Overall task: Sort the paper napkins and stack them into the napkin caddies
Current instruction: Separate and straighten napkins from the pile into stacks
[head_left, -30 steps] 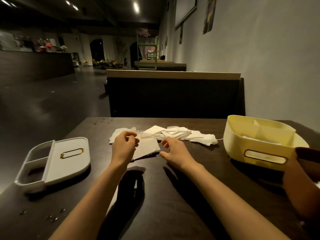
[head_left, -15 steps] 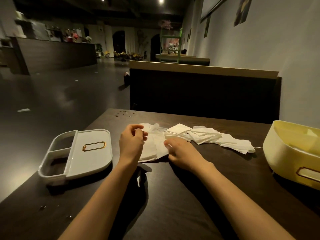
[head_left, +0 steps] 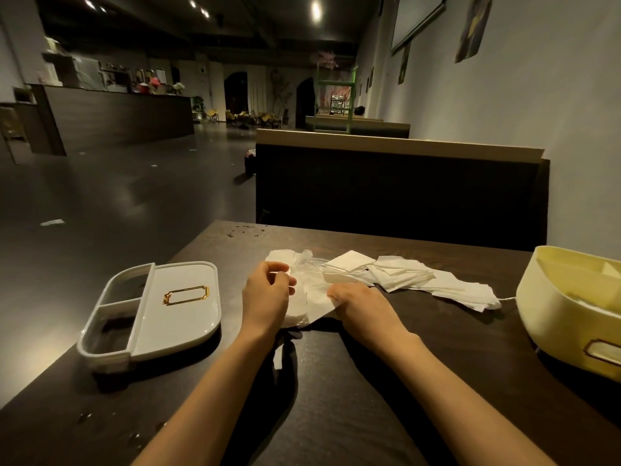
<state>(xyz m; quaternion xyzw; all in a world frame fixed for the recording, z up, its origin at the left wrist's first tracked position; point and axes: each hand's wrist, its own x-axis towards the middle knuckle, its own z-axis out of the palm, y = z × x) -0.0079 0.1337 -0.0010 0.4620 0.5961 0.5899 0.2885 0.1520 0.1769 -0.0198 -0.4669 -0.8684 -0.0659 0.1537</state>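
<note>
A loose pile of white paper napkins (head_left: 403,275) is spread across the middle of the dark table (head_left: 336,415). My left hand (head_left: 267,295) pinches the left edge of a small stack of napkins (head_left: 311,297) at the pile's near left end. My right hand (head_left: 361,304) lies on the right edge of that same stack, fingers curled over it. A white caddy (head_left: 161,309) with a gold label frame lies on its side to the left. A pale yellow caddy (head_left: 568,311) stands at the right, with napkins inside.
A dark booth backrest (head_left: 396,193) with a light wooden top rises right behind the table. The wall runs along the right. Crumbs (head_left: 245,232) lie near the table's far left corner, and the table's left edge drops to open floor.
The view has swung left, so the yellow caddy sits further right. Both hands have closed in on the small napkin stack and now hold its two edges.
</note>
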